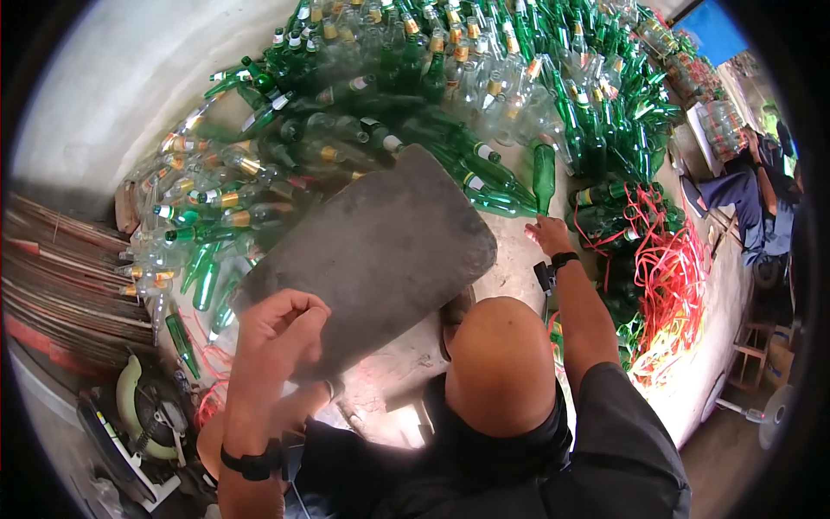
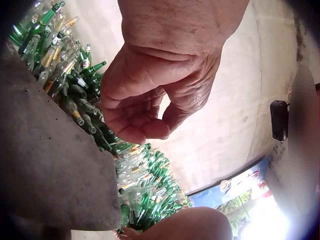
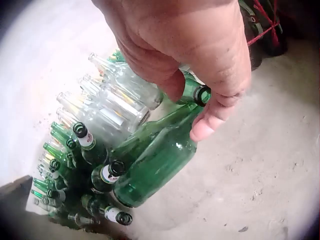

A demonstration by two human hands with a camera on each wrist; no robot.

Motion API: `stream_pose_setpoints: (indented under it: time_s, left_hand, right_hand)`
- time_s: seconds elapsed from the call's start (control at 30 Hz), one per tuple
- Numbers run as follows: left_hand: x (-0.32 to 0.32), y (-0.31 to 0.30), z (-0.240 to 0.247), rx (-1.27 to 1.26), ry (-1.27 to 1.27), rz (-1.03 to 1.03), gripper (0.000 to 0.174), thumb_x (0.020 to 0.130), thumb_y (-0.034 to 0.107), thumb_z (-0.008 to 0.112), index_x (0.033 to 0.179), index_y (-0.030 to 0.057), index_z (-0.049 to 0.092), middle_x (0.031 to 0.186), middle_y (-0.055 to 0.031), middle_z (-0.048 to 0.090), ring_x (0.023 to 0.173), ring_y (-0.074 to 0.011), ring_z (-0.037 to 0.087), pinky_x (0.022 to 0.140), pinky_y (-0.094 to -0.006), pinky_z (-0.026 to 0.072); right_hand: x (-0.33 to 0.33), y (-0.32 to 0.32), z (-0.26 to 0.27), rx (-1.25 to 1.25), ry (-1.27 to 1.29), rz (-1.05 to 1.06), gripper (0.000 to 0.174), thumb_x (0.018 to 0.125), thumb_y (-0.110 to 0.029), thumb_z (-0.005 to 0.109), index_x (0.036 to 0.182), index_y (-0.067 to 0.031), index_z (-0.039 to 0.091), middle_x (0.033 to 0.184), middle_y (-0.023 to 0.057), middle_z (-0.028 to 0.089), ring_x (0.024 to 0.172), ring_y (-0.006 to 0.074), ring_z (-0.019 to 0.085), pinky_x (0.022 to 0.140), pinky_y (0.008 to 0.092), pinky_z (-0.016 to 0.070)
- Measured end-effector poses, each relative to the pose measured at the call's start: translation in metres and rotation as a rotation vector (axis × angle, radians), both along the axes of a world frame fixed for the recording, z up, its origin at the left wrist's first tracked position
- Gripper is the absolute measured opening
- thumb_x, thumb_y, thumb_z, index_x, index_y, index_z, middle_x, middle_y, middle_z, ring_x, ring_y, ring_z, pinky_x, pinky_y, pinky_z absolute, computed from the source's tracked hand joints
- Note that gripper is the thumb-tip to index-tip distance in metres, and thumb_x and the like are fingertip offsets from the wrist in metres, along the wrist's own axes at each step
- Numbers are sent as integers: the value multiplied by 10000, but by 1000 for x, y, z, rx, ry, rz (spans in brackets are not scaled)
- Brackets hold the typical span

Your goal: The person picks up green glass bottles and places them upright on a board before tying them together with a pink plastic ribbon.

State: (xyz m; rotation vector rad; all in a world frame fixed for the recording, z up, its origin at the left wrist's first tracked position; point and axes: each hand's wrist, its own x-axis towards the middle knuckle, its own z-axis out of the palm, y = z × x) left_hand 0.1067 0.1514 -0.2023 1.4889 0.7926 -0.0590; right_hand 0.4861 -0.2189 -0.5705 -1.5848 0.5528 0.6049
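My right hand (image 1: pixel 549 235) reaches out at the right of the dark flat board. In the head view, its fingers are at the neck of a green glass bottle (image 1: pixel 543 173), whose base points away from me. The right wrist view shows the thumb and fingers of the right hand (image 3: pixel 195 55) pinching around the neck end of the green bottle (image 3: pixel 160 165). My left hand (image 1: pixel 281 333) is raised over the near left edge of the dark board (image 1: pixel 380 251). In the left wrist view, the left hand (image 2: pixel 155 95) has loosely curled fingers and holds nothing.
Many green and clear bottles (image 1: pixel 415 69) cover the floor ahead, some standing, some lying. Red plastic strapping (image 1: pixel 670 268) heaps at the right beside tied bottles. Stacked wooden strips (image 1: pixel 69 277) lie at the left. My knee (image 1: pixel 501 363) is close in front.
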Motion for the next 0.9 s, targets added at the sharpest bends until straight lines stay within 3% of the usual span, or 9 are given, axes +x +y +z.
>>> stream_pose_setpoints:
  time_s: [0.1,0.17,0.27,0.3,0.43,0.6,0.67,0.7,0.9]
  left_hand:
    - [2,-2,1,0,-5,-11,155,991,143,672,1009,-11,680,690,-12,616,586,-85,578,548,-227,445]
    - [4,-3,1,14,-8,-20,152,991,136,669,1008,-15,682,694,-13,618,589,-84,576,548,-232,445]
    - [4,-4,0,36,3,-32,144,988,121,662,1000,-20,688,701,-11,621,591,-79,570,555,-235,445]
    - [4,-4,0,28,-2,-32,141,987,118,660,995,-19,690,705,-10,620,591,-77,570,559,-232,445]
    - [5,-5,1,38,-14,-35,135,986,112,655,985,-17,692,707,-5,611,591,-70,569,564,-226,445]
    - [5,-8,4,64,-30,-47,132,983,109,655,983,-17,693,718,0,605,590,-64,566,563,-224,445]
    - [5,-8,6,67,-55,-53,130,982,107,654,982,-17,694,723,2,604,591,-63,565,564,-223,445]
    - [4,-8,7,59,-70,-50,129,979,106,656,980,-17,694,722,1,604,590,-63,564,565,-221,443]
    - [2,-8,11,95,-145,-3,140,976,126,662,966,-10,694,710,3,603,593,-61,561,561,-217,424]
  right_hand:
    - [11,-10,-23,131,25,-81,283,963,-110,665,1102,106,547,1021,208,623,828,336,728,605,440,651]
    - [16,-8,-20,179,58,-167,222,977,-117,661,1051,68,564,923,177,626,711,290,687,575,454,644]
    - [24,-9,-13,123,-20,-104,181,994,-131,654,977,33,581,787,128,603,608,248,616,559,452,637]
    - [27,-8,-8,53,3,-49,231,1008,-249,681,935,-37,624,742,68,573,637,204,594,643,461,641]
    - [34,-3,14,-4,-50,19,313,989,-354,668,859,-79,594,710,28,534,585,164,550,571,404,602]
    - [36,-10,44,171,-69,-89,245,990,-314,658,928,-92,576,738,15,543,529,107,475,497,330,492]
    - [28,-12,65,243,-40,-192,254,986,-285,662,958,-50,571,758,17,533,539,102,461,510,314,449]
    - [24,-14,74,267,-35,-177,245,994,-275,661,1018,-46,575,782,11,529,536,98,423,542,302,408]
    - [-20,-42,138,242,-100,15,313,1008,-336,642,1062,-29,617,806,-6,535,541,72,400,522,265,388]
